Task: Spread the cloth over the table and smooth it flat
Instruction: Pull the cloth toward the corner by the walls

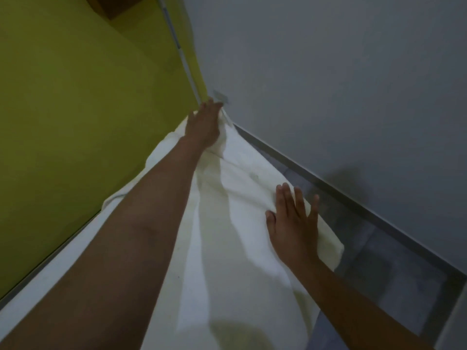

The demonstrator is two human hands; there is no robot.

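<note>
Left hand (204,125), fingers straight, pushes the cloth (227,248) into the far corner to seat it; right hand (293,223), flat and spread, anchors the creased edge on the surface (379,261).

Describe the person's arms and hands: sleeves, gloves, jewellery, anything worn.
Nothing worn shows. The left hand and right hand are bare, with no gloves, rings or watch in view. The left arm and right arm are bare too, with no sleeve in view up to the frame's edge. The light is dim, so fine marks cannot be told.
</note>
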